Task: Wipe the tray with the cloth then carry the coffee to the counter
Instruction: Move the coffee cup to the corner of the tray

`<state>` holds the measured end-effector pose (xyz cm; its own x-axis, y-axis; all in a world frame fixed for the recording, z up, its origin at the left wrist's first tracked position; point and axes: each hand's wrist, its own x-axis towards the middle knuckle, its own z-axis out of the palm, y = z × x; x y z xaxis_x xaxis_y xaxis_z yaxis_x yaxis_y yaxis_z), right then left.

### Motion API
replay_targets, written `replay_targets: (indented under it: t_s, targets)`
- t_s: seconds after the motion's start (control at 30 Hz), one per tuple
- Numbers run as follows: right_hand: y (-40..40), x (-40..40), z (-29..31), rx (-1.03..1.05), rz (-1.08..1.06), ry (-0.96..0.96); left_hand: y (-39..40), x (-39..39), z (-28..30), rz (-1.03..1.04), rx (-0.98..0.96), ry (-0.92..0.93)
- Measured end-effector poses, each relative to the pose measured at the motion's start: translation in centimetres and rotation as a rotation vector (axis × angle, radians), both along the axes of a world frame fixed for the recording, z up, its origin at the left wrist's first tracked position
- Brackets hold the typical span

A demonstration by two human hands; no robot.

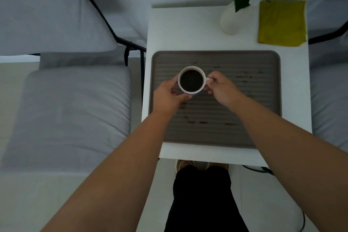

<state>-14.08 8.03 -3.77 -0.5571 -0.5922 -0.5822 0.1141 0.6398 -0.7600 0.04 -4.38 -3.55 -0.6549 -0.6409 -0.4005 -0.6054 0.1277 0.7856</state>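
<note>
White side table (188, 30) filled mid-frame; on its stained grey tray (244, 100) sat our coffee mug (191, 79), our left hand (169, 94) cupping its side, right hand (220, 86) pinching the handle. Yellow cloth (281, 22) lay upper right beside a vase (233, 19).

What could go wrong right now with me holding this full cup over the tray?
The cup is filled close to its rim, so a tilt or jolt could spill coffee onto the tray or the white table.

The right hand only pinches the small handle; the left hand must steady it.

The tray shows dark stains while the yellow cloth lies unused, so wiping may get skipped.
</note>
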Motion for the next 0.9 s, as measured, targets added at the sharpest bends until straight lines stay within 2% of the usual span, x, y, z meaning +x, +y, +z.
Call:
replay_targets:
  t_s: [0.2, 0.4, 0.73, 0.9]
  targets:
    - [-5.7, -0.2, -0.6, -0.018, 0.083, 0.053, -4.3, 1.0, -0.3, 0.070, -0.037, 0.021]
    - [-9.3, 0.0, -1.3, 0.002, 0.115, 0.036, -7.2, 1.5, -1.4, 0.141, 0.022, 0.020]
    - [-10.3, 0.7, -2.8, 0.058, 0.128, 0.098, -8.2, 2.2, -1.5, 0.133, 0.075, -0.017]
    - [-9.8, 1.1, -3.2, 0.012, 0.103, 0.088, -8.0, 2.6, -1.4, 0.108, 0.071, -0.038]
